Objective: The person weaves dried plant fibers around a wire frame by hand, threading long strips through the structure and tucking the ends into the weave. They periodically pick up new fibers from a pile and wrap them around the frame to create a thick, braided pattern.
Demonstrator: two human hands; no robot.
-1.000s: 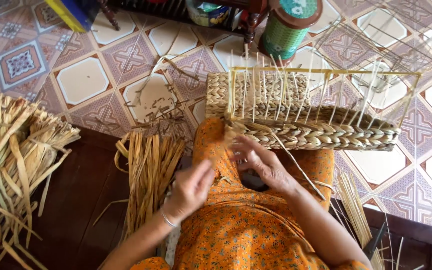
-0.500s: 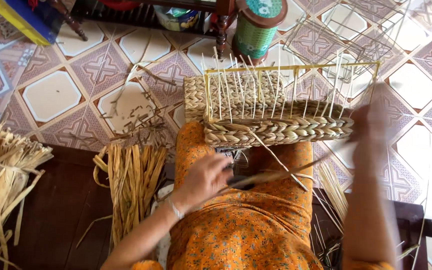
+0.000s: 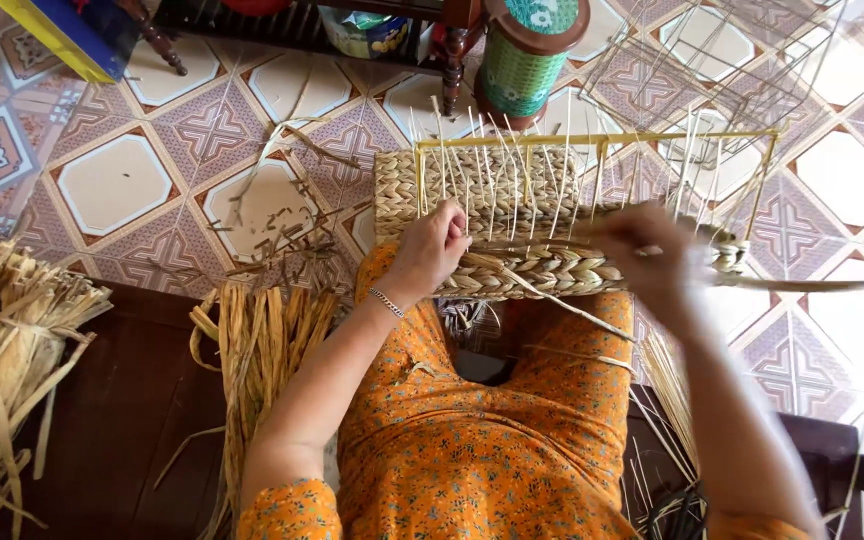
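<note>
A half-woven straw basket (image 3: 512,215) on a yellow wire frame rests on my knees, thin upright stakes sticking out of its top. My left hand (image 3: 434,245) is closed on the braided rim near the basket's left side. My right hand (image 3: 652,255), blurred by motion, is at the rim's right part and grips a long dried straw strand (image 3: 812,285) that stretches out to the right. I wear orange patterned clothing (image 3: 482,440).
A bundle of dried straw (image 3: 257,350) lies on the dark bench by my left knee, a bigger pile (image 3: 2,350) at far left. A green thread spool (image 3: 522,60) and an empty wire frame (image 3: 722,70) stand on the tiled floor beyond.
My left hand moved up from my lap to the basket's rim. My right hand came back in from the far right to the rim, drawing the strand taut.
</note>
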